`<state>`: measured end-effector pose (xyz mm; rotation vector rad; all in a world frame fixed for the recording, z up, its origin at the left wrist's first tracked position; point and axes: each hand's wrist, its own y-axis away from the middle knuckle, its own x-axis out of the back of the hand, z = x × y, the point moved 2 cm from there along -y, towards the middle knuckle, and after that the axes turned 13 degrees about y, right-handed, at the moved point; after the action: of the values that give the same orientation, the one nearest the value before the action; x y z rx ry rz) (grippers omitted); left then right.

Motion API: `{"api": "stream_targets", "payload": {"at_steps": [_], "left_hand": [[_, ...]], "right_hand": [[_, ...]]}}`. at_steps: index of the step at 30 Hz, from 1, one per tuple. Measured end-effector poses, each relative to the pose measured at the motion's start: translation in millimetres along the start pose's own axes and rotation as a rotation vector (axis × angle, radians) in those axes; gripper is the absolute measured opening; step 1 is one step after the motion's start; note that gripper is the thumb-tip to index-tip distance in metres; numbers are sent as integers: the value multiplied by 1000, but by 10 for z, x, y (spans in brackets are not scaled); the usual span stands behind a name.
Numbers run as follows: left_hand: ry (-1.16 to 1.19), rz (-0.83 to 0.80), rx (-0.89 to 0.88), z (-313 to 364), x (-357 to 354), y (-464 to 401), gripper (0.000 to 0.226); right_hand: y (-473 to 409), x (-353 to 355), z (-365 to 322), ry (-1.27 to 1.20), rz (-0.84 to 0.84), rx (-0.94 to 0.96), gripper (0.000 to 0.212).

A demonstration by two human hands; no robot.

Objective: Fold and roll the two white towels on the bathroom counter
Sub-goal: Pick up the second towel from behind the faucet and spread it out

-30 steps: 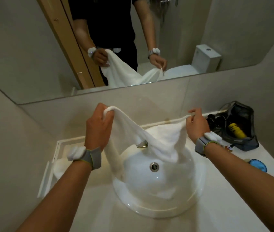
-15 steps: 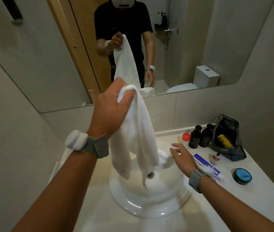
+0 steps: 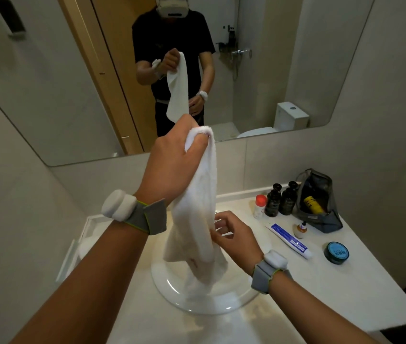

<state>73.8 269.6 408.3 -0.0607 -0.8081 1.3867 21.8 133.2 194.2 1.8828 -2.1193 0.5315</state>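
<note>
White terry cloth bunches inside the closed fingers (image 3: 198, 145) of the left hand (image 3: 172, 165), which grips one towel (image 3: 197, 219) by its top edge and holds it high above the sink (image 3: 221, 304). From there the cloth hangs in a narrow, crumpled column whose lower end dangles over the basin. The right hand (image 3: 234, 234), just right of the hanging cloth and also above the sink, has its fingers (image 3: 218, 223) loosely spread and touching the towel's side edge, not yet clamped on it. A second ago both hands stretched the towel wide between them over the sink; since then the right hand has let go, dropped, and come back in low, while the left has lifted its corner. That suggests the person is hunting for a lower corner to square the cloth before the first fold, so the task is barely begun. To the right of the sink, on the surface (image 3: 296, 294), lie a toothpaste tube (image 3: 288, 240), a blue tin (image 3: 337, 252), dark bottles (image 3: 281, 198) and a toiletry bag (image 3: 321, 202). Left of the sink a pale heap sits in a tray (image 3: 73, 254); whether it is the second towel I cannot tell.
</note>
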Motion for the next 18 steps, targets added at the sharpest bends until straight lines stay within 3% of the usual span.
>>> {"api": "stream_targets", "payload": {"at_steps": [2,8,14,18], "left_hand": [[38,11,8,-20,82,10,22],[101,-43,24,-30,214,63,18],[103,-70,-27,-112,562,131,14],[65,-70,-27,-260,759,163,14]], "right_hand": [[14,-36,-5,21,-25,-4,30],[67,-245,-264,150,-113,-25,72],[32,-313,-236,283,74,-15,29],[26,-117,-74,374,77,-17,33]]}}
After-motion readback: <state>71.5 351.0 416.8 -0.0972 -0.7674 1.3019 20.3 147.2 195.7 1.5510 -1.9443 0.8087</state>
